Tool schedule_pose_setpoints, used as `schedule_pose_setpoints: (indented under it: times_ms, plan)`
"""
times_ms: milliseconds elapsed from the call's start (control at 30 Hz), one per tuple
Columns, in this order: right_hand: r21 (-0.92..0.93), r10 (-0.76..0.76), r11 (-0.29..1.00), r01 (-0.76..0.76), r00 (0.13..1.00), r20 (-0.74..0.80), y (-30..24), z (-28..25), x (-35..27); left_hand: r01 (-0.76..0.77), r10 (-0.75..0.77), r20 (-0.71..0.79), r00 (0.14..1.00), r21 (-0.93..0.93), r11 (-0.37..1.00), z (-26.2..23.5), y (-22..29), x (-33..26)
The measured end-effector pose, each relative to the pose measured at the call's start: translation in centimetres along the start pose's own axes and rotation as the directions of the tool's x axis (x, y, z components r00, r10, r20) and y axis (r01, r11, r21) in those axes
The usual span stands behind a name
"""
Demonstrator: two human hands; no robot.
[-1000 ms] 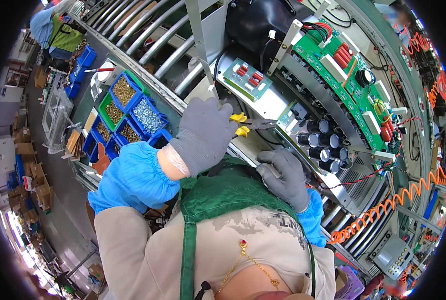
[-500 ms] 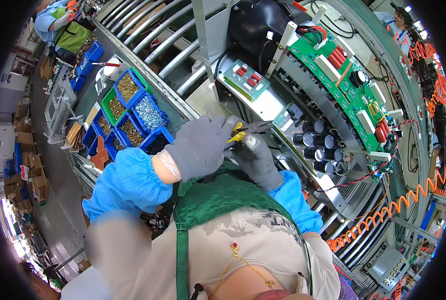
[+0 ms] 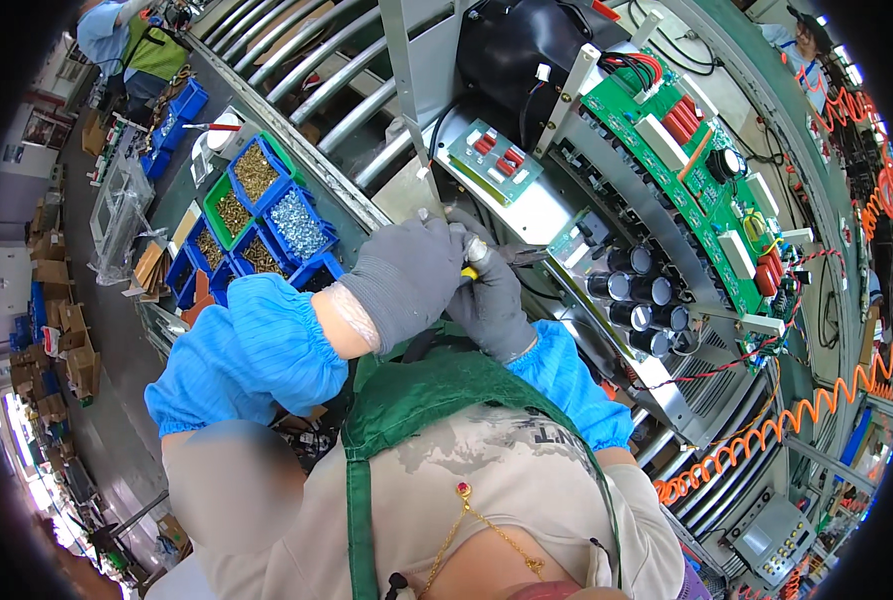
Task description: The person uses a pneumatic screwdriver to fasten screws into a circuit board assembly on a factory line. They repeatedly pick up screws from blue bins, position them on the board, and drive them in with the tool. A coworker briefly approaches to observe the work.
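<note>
A: ok, what's on this bench? big stuff first pls

B: Biggest is the rollers (image 3: 381, 165), up past the left hand's fingers. Then the open chassis (image 3: 532, 208), off to the right of both hands' fingers, top bare, probably so you can get at its guts. Green board (image 3: 621, 98) sits further right from the fingers. Screw bins (image 3: 311, 272) are left of them, I'd guess for quick grabbing.

A: and the hands?

B: Left hand (image 3: 401, 272) has its fingers curled in against the right hand (image 3: 496, 310); can't tell if they pinch anything. Right hand's fingers are wrapped snug round the pliers (image 3: 524, 255), thumb on top, likely to steady them.

A: so where's the tool exactly?

B: Between the hands, yellow grip (image 3: 469, 272) peeking out by the fingertips, nose pointing right at the chassis. Can't tell if it touches.
</note>
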State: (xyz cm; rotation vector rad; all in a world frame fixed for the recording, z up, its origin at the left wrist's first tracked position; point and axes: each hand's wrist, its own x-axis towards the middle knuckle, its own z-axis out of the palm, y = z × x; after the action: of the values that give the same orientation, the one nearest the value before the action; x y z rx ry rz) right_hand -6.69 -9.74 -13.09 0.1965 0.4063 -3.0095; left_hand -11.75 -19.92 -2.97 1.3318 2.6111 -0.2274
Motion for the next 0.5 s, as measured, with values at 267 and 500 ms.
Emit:
schedule_pose_setpoints:
  times_ms: [267, 500]
  plan:
    - [-0.016, -0.008, 1.000, 0.008, 0.999, -0.036, -0.4, 1.0, 0.1, 0.018, -0.010, 0.095, 0.995, -0.085, 0.996, -1.3, -0.5, 0.4]
    - [-0.083, 0.028, 0.996, -0.028, 1.000, -0.004, -0.7, 0.8, 0.2, 0.027, 0.000, 0.158, 0.987, -0.167, 0.986, -1.6, -1.1, 1.0]
